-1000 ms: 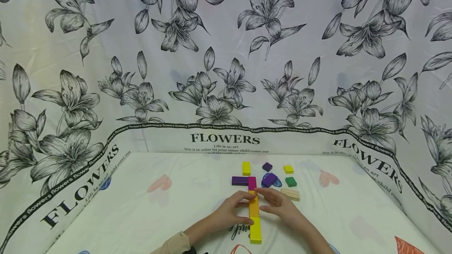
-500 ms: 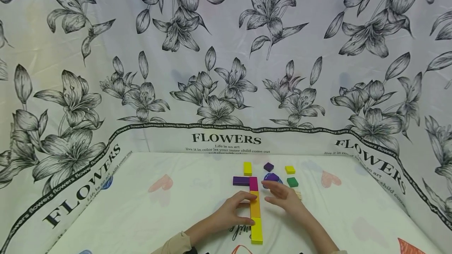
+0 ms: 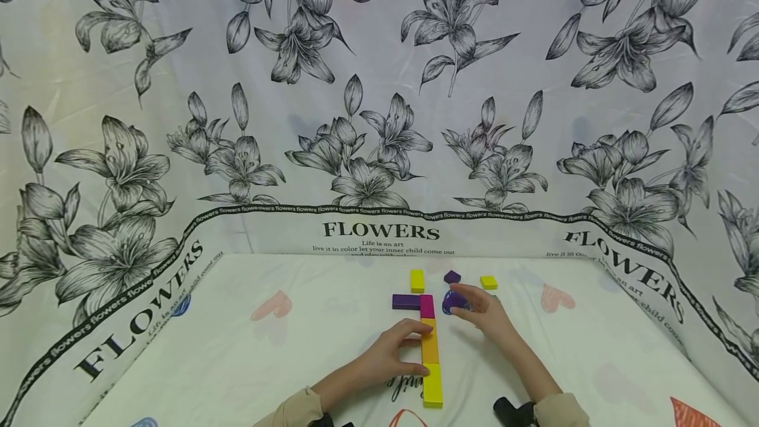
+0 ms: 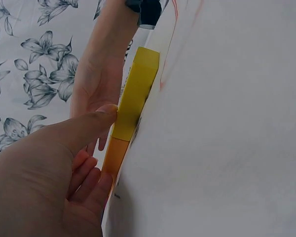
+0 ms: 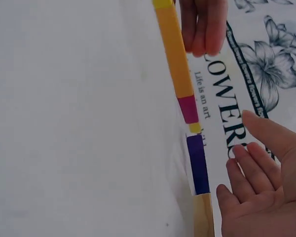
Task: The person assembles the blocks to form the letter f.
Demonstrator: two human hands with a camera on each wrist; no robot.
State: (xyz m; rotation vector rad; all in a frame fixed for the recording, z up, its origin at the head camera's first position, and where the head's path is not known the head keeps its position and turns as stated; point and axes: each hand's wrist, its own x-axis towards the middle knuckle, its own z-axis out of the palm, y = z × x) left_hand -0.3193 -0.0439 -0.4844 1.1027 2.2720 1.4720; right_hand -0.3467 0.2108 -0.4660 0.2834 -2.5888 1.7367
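The left hand (image 3: 387, 354), grip loosely parted, touches the orange block (image 3: 430, 348) and the yellow block (image 3: 432, 386) at its near end; the right hand (image 3: 489, 318), grip parted, holding nothing, hangs right of the orange block, near a purple block (image 3: 453, 301). A magenta block (image 3: 427, 306) adjoins the orange block's far end.

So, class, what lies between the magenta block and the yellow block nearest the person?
An orange block lies between them, as the head view shows.

Soft, even light fills the head view, while both wrist views look dimmer and greyer.
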